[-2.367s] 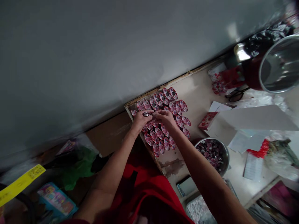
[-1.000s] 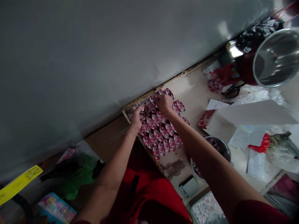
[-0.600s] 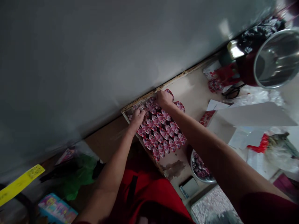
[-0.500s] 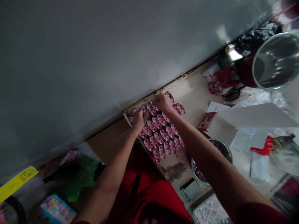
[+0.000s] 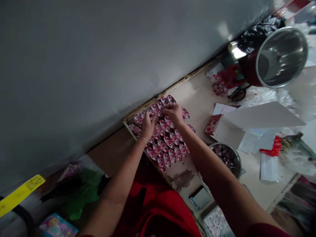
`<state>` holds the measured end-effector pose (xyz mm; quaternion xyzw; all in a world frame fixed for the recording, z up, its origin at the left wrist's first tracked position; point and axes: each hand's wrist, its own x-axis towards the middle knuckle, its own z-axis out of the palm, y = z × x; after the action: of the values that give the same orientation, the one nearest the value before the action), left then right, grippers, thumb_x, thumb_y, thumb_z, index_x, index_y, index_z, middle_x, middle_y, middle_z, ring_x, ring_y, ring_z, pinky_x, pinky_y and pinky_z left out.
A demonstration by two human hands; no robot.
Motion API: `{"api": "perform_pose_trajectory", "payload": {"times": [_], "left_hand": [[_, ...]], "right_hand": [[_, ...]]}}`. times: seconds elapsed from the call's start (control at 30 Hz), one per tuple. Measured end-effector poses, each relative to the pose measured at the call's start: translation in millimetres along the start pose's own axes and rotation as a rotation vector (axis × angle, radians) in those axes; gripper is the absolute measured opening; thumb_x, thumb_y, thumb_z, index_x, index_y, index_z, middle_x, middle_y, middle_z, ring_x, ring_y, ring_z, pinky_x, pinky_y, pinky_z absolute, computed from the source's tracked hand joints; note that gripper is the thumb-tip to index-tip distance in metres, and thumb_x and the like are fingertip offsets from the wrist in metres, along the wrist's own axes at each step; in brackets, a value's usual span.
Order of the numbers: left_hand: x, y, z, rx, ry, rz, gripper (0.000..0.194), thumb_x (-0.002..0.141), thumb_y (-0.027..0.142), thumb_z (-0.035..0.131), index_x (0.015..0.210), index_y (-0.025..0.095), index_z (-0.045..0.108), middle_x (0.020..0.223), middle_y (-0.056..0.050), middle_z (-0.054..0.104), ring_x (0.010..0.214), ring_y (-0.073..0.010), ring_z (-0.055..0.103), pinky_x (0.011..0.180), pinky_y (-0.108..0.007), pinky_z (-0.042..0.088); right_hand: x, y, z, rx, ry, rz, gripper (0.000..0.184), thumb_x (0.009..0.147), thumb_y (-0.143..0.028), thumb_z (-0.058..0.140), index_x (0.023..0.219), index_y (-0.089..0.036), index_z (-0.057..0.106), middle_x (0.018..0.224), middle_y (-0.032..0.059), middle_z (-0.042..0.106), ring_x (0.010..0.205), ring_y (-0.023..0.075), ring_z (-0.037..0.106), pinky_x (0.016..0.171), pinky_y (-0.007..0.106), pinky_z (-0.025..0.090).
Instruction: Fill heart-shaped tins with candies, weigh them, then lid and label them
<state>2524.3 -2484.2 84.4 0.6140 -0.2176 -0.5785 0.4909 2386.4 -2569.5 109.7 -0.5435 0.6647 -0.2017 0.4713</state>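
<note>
Many oval red-and-pink printed pieces [image 5: 169, 142] lie in rows at the table's corner, most with a pale pink round middle. A few by the back edge show a darker middle. My left hand [image 5: 148, 126] is over the left part of the rows, its fingers curled together; what they hold is hidden. Just right of it, my right hand [image 5: 173, 112] reaches over the back rows with thumb and fingertips pinched. Anything in that pinch is too small to make out. A steel bowl [image 5: 239, 162] of small dark pieces stands right of the rows, partly behind my right forearm.
A wall [image 5: 98, 59] rises behind the table's wooden edge strip [image 5: 180, 81]. Along the right are a large steel pot [image 5: 281, 57], an open white box [image 5: 266, 115], glasses [image 5: 239, 95] and plastic bags. A small scale [image 5: 200, 198] and a tray [image 5: 217, 222] sit near my body.
My right hand has come away from the back edge, down toward the left hand, uncovering ovals there. My left hand stays near the same rows. The whole view has shifted slightly.
</note>
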Motion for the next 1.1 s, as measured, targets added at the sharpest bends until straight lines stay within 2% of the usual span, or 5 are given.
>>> {"api": "perform_pose_trajectory", "payload": {"times": [0.13, 0.3, 0.5, 0.77, 1.1], "left_hand": [[10.9, 5.2, -6.7, -0.113, -0.063, -0.134, 0.042, 0.091, 0.059, 0.075, 0.089, 0.019, 0.063, 0.089, -0.006, 0.073, 0.064, -0.0134, 0.061, 0.050, -0.021, 0.039], [24.6, 9.8, -21.3, -0.401, -0.117, -0.380, 0.034, 0.089, 0.050, 0.072, 0.093, 0.017, 0.072, 0.088, -0.010, 0.076, 0.072, -0.0148, 0.070, 0.045, -0.017, 0.039], [25.3, 14.7, -25.6, -0.533, -0.096, -0.481, 0.032, 0.094, 0.045, 0.064, 0.099, 0.015, 0.073, 0.094, -0.013, 0.079, 0.098, -0.0256, 0.079, 0.073, -0.031, 0.066], [5.8, 13.1, -16.5, -0.568, -0.006, -0.502, 0.019, 0.093, 0.033, 0.064, 0.099, 0.017, 0.073, 0.089, -0.010, 0.079, 0.094, -0.0245, 0.080, 0.087, -0.041, 0.068], [5.2, 5.4, 15.7, -0.581, -0.011, -0.550, 0.014, 0.093, 0.029, 0.070, 0.094, 0.015, 0.071, 0.084, -0.010, 0.078, 0.088, -0.0242, 0.080, 0.084, -0.038, 0.069]], "right_hand": [[30.7, -13.8, -3.0, -0.660, 0.051, -0.111, 0.016, 0.084, -0.019, 0.072, 0.096, -0.020, 0.084, 0.102, 0.0081, 0.083, 0.102, 0.0259, 0.076, 0.087, 0.031, 0.054], [60.5, -28.3, 2.1, -0.954, -0.091, 0.014, 0.028, 0.083, -0.025, 0.083, 0.110, -0.019, 0.081, 0.116, 0.0143, 0.081, 0.110, 0.0317, 0.076, 0.083, 0.032, 0.054], [67.6, -33.7, -1.1, -1.007, -0.103, -0.006, 0.040, 0.079, -0.028, 0.089, 0.117, -0.023, 0.079, 0.120, 0.0114, 0.080, 0.108, 0.0291, 0.074, 0.083, 0.030, 0.052], [-17.9, -15.5, 14.8, -0.483, -0.090, -0.317, 0.022, 0.095, -0.030, 0.068, 0.110, -0.022, 0.083, 0.093, 0.0017, 0.081, 0.086, 0.0180, 0.074, 0.076, 0.024, 0.049], [-23.7, -0.2, 0.4, -0.612, -0.007, -0.172, 0.033, 0.089, -0.017, 0.063, 0.114, -0.023, 0.085, 0.110, 0.0053, 0.084, 0.103, 0.0219, 0.076, 0.089, 0.027, 0.053]]}}
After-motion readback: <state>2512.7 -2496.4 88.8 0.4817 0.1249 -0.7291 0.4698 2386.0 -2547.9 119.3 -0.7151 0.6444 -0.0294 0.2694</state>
